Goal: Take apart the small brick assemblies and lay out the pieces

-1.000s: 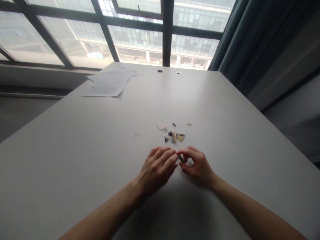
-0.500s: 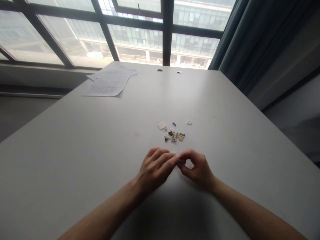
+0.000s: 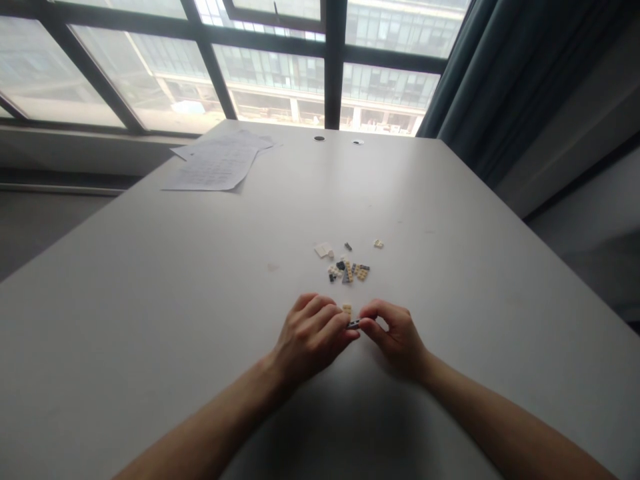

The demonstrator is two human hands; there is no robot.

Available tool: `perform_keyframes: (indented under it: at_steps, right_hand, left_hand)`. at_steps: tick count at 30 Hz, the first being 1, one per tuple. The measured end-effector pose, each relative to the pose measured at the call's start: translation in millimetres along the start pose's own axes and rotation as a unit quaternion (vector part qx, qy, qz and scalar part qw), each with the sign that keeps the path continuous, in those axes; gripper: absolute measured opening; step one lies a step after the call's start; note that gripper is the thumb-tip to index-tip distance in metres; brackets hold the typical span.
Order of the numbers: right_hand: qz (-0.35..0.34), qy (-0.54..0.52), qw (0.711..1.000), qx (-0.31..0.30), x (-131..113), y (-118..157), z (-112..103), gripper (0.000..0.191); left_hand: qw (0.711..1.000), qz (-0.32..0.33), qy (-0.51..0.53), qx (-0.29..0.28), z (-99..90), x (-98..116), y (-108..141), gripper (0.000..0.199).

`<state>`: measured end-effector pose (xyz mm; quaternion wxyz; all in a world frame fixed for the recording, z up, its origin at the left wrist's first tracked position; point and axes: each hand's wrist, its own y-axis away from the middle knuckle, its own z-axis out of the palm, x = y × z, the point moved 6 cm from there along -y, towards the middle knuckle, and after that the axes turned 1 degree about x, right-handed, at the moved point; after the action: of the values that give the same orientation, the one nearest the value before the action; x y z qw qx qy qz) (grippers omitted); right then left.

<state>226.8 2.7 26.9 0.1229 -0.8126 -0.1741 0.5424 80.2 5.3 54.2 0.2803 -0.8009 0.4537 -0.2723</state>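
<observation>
Between my two hands is a small grey building brick (image 3: 354,324), long and narrow. My left hand (image 3: 313,337) has its fingers closed on the grey brick's left end, the thumb below it. At its right end, my right hand (image 3: 395,333) pinches the brick between thumb and forefinger. A tan building brick (image 3: 347,309) shows just past my left fingertips; whether it is joined to the grey one I cannot tell. Beyond the hands lies a loose pile of tan, grey, black and white bricks (image 3: 349,272).
White flat pieces (image 3: 324,251), a small grey piece (image 3: 348,247) and a cream piece (image 3: 379,244) lie behind the pile. Printed sheets (image 3: 215,163) rest at the white table's (image 3: 200,300) far left. Two round cable holes (image 3: 319,139) are near the window.
More of the grey brick now shows between my fingertips, and more of the tan brick is uncovered. My right fingers have shifted slightly on the grey brick. The pile has not moved.
</observation>
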Motion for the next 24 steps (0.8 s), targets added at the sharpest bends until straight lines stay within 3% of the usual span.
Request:
perform_keyframes:
  at_steps: [4, 9, 16, 24]
  right_hand:
    - [0.016, 0.017, 1.0, 0.005, 1.4, -0.3, -1.0, 0.029]
    - [0.022, 0.044, 0.999, 0.02, 1.2, -1.4, -2.9, 0.042]
    - [0.015, 0.049, 0.998, 0.025, 1.0, -0.4, -2.8, 0.042]
    - [-0.026, 0.015, 0.999, 0.026, -3.3, 0.2, -2.1, 0.018]
  left_hand:
    - [1.0, 0.006, -0.006, 0.007, -1.7, 1.0, 0.1, 0.017]
    - [1.0, 0.022, -0.005, -0.009, 0.0, 3.8, 0.5, 0.008]
    - [1.0, 0.019, -0.008, -0.014, 1.1, 4.4, 0.8, 0.007]
    - [1.0, -0.002, -0.016, 0.01, -1.7, 2.5, -0.2, 0.007]
